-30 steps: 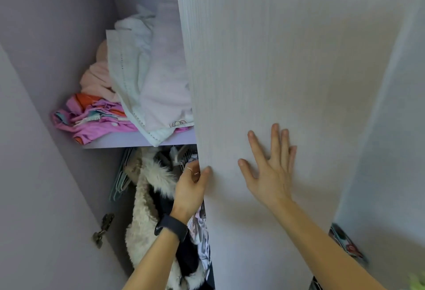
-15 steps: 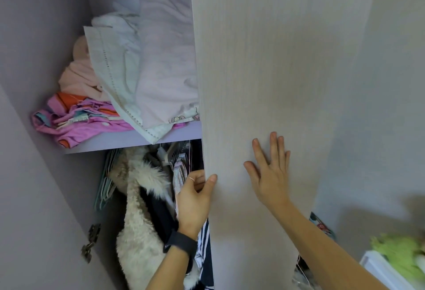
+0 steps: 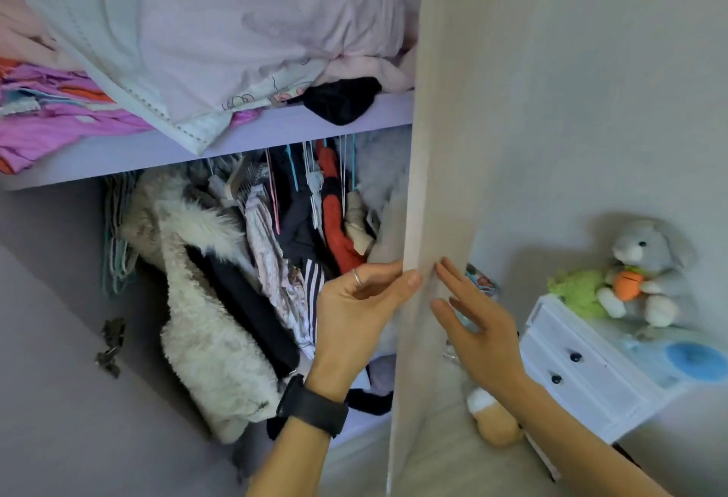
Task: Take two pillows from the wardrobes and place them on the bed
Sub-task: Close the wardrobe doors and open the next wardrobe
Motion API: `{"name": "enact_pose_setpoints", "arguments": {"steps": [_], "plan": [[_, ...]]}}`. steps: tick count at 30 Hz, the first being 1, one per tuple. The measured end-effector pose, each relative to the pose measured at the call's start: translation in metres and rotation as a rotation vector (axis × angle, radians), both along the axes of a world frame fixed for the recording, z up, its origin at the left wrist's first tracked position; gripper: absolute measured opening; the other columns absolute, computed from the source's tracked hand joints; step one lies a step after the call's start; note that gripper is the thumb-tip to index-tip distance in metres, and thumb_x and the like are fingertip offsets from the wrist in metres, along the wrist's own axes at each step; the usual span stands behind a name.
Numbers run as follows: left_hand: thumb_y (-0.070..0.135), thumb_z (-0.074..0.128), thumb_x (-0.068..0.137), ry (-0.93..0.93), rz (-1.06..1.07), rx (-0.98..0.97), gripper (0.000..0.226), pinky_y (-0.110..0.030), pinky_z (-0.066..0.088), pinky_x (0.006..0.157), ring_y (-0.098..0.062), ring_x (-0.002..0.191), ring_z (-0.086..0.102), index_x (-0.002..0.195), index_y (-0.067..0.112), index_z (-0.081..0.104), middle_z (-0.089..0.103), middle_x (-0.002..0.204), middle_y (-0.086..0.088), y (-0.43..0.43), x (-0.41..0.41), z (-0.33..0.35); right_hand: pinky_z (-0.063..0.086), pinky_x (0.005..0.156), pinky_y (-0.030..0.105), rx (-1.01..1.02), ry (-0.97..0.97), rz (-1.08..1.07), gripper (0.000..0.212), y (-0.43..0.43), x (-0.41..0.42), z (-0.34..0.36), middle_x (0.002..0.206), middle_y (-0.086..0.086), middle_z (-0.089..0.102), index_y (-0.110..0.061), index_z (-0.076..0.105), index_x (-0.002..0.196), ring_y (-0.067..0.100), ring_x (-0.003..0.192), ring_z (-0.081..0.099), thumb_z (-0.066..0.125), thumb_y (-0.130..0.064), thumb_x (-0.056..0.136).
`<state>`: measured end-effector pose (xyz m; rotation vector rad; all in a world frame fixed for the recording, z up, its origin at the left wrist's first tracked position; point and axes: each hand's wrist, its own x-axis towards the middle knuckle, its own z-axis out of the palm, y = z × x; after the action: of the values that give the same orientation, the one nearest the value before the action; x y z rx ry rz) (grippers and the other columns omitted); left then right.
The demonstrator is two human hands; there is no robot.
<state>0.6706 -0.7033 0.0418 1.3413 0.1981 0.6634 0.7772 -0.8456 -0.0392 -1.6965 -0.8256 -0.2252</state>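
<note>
The wardrobe door (image 3: 441, 141) stands ajar, seen almost edge-on. Left of the door, on the upper shelf (image 3: 275, 134), lies a big lilac pillow (image 3: 244, 23). What looks like a second, a white pillow (image 3: 118, 63) with a stitched border, lies partly under it, farther from the door, with one corner hanging over the shelf's front. Below the shelf, left of the door, the hanging clothes (image 3: 307, 220) crowd the rail. Right of the door, well apart from it, a plush rabbit (image 3: 646, 260) sits on a small white chest.

The left hand (image 3: 354, 307) grips the door's edge, thumb on the front and fingers curled behind. The right hand (image 3: 480, 331) lies flat against the door's outer face, fingers straight, holding nothing.

By my reading the task has barely begun: the wardrobe is being opened, neither pillow is in hand, and both carries to the bed remain. I cannot make out the bed for certain.
</note>
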Motion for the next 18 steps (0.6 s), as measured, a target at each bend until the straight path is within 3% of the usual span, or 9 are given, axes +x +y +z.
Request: {"name": "enact_pose_setpoints", "arguments": {"steps": [3,5,8,10,12,15,18], "plan": [[0.019,0.079,0.079,-0.019,-0.210,0.014,0.021,-0.026,0.057,0.087,-0.019,0.101,0.074,0.099,0.022,0.081,0.078,0.102,-0.003,-0.025,0.002,-0.004,0.057,0.093,0.027,0.089,0.124,-0.007,0.045,-0.037,-0.033,-0.010,0.136,-0.017,0.064,-0.050,0.057,0.137,0.009,0.125,0.062,0.067,-0.047,0.093],[0.015,0.079,0.083,-0.008,-0.311,0.088,0.024,-0.024,0.056,0.089,-0.016,0.104,0.073,0.105,0.025,0.080,0.078,0.106,0.001,-0.044,0.011,-0.011,0.057,0.088,0.019,0.129,0.154,-0.094,0.047,-0.059,-0.043,-0.014,0.125,-0.023,0.069,-0.047,0.061,0.133,-0.001,0.114,0.066,0.068,-0.030,0.091],[0.018,0.076,0.087,-0.007,-0.340,0.331,0.032,-0.020,0.054,0.093,-0.004,0.106,0.070,0.107,0.042,0.075,0.075,0.108,0.017,-0.073,0.031,-0.023,0.059,0.086,0.024,0.172,0.194,-0.269,0.043,-0.091,-0.046,-0.017,0.122,-0.018,0.072,-0.023,0.064,0.133,0.001,0.112,0.068,0.066,-0.023,0.090],[0.014,0.073,0.090,-0.079,-0.323,0.558,0.038,-0.018,0.050,0.098,0.002,0.113,0.065,0.118,0.038,0.069,0.069,0.120,0.020,-0.087,0.050,-0.030,0.060,0.084,0.027,0.188,0.150,-0.411,0.034,-0.111,-0.043,-0.015,0.116,-0.013,0.075,-0.017,0.070,0.127,0.002,0.106,0.070,0.069,-0.026,0.094],[0.009,0.070,0.092,-0.152,-0.294,0.805,0.044,-0.017,0.044,0.105,0.001,0.123,0.059,0.130,0.030,0.063,0.062,0.133,0.015,-0.101,0.073,-0.039,0.060,0.083,0.024,0.222,0.123,-0.523,0.027,-0.129,-0.040,-0.011,0.107,-0.014,0.077,-0.032,0.074,0.121,0.003,0.098,0.072,0.071,-0.029,0.094],[0.003,0.066,0.092,-0.212,-0.238,1.079,0.058,-0.021,0.037,0.113,-0.011,0.135,0.051,0.142,0.028,0.052,0.051,0.145,0.013,-0.123,0.107,-0.054,0.055,0.085,0.014,0.262,0.122,-0.688,0.044,-0.151,-0.029,-0.006,0.100,-0.026,0.075,-0.061,0.067,0.112,0.005,0.093,0.074,0.071,-0.023,0.089],[0.004,0.062,0.090,-0.281,-0.232,1.250,0.069,-0.039,0.037,0.116,-0.020,0.147,0.035,0.152,0.025,0.040,0.037,0.157,0.007,-0.148,0.135,-0.072,0.047,0.081,0.002,0.240,0.146,-0.813,0.050,-0.174,-0.005,-0.007,0.098,-0.036,0.071,-0.060,0.064,0.114,-0.004,0.093,0.072,0.073,-0.017,0.091]]}}
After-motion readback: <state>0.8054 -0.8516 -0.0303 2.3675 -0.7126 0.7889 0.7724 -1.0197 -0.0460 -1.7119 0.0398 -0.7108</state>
